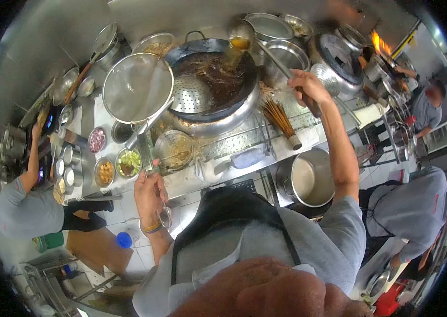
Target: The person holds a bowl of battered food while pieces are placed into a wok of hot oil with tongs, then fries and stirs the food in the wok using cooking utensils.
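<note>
My right hand is wrapped round the long handle of a metal ladle, raised and tilted above the wok. Amber liquid pours from the ladle into dark liquid in the wok. My left hand is closed on the handle of a perforated skimmer, whose bowl rests inside the wok at its left. A round mesh strainer lies left of the wok, its handle crossing near the skimmer's handle.
Small bowls of green pieces, orange pieces and red pieces stand at the left. A bamboo brush lies right of the wok, above a large pot. Other people work at both sides; flames rise at the upper right.
</note>
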{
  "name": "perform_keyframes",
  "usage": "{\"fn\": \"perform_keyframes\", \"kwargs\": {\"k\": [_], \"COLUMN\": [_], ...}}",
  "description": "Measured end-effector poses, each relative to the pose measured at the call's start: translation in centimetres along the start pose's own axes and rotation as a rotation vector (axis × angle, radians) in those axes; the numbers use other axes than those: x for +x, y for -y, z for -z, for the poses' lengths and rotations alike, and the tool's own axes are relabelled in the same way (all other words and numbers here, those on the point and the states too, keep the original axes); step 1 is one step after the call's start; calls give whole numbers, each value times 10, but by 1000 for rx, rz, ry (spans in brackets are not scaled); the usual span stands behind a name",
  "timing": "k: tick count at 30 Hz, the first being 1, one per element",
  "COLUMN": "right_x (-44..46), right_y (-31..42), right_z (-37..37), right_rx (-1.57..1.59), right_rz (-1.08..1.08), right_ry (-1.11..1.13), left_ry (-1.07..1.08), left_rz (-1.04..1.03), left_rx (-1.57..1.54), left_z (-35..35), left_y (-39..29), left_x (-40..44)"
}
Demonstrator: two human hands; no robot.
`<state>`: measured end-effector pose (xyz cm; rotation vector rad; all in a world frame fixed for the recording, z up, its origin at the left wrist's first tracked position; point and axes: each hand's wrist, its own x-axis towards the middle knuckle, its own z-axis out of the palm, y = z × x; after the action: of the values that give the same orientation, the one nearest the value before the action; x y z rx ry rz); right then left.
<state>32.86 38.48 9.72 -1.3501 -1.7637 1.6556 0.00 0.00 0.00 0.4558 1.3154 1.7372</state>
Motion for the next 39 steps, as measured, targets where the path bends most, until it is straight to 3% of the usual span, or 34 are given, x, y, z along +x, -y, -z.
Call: {"fn": "perform_keyframes", "kwargs": {"k": [4, 8, 13, 16, 22, 25, 27, 29, 32, 33, 35, 38, 39], "right_x": [-26, -67, -136, -142, -112, -116, -123, -130, -131, -127, -123, -107, -97], "right_y": [-75, -152, -243, -294, -375, -353, -330, -327, -350, -369, -408, -452, -474], "right_z": [-2, -8, -4, 9, 13, 2, -8, -28, -67, -80, -104, -126, -131], "right_rx": [-411, -498, -530, -644, -814, -861, -730, -583, -384, -327, -292, -163, -94], "right_rz": [301, 519, 281, 305, 197, 301, 363, 330, 260, 301, 90, 4, 0], "right_ry": [-229, -498, -575, -572, -627, -764, -812, -787, -665, -622, -459, -307, -294], "left_ry": [-35, -30, 148, 333, 587, 658, 654, 632, 723, 697, 827, 776, 777], "left_rz": [20, 58, 116, 187, 274, 255, 258, 249, 400, 415, 456, 425, 328], "left_rx": [35, 60, 165, 116, 43, 34, 15, 12, -138, 17, 226, 310, 354], "left_z": [-17, -42, -77, -123, -269, -344, -385, -418, -437, -438, -425, -395, -381], "left_y": [-1, -2, 14, 31, 95, 147, 188, 213, 255, 247, 242, 222, 216], "left_x": [8, 29, 56, 81, 158, 192, 214, 222, 240, 229, 224, 195, 187]}}
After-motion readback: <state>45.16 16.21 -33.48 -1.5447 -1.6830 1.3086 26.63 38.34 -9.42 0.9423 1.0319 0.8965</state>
